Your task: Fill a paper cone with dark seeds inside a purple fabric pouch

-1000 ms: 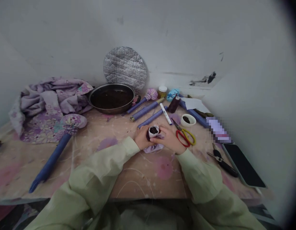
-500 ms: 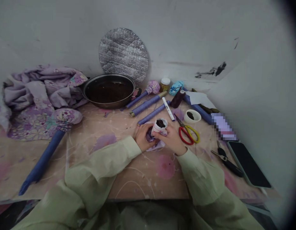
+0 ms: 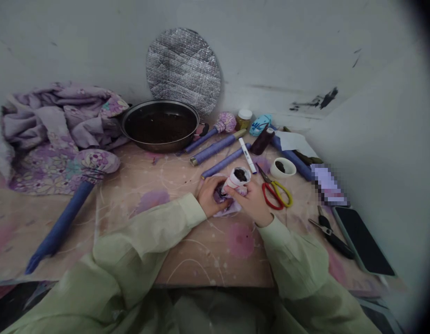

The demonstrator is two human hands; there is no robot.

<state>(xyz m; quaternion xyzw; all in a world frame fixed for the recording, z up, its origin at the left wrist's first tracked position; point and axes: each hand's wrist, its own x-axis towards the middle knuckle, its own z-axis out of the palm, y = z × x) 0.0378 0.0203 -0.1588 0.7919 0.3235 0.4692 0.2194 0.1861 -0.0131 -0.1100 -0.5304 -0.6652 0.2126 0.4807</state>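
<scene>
White cup (image 3: 236,182) w/ dark fill (image 3: 240,175) is being held tilted over mid tbl (image 3: 201,250), R hand (image 3: 253,202) gripping its side, L hand (image 3: 212,197) clasping purple cloth (image 3: 231,211) at its base (partly hidden). Rel. to cup, marker (image 3: 248,157) is lying at 1 o'clock, white bowl (image 3: 286,173) is standing btwn 2 & 3, scissors (image 3: 268,181) are lying approx. 4 o'clock, nr R hand, pan (image 3: 162,145) is standing at 10, well apart.
</scene>
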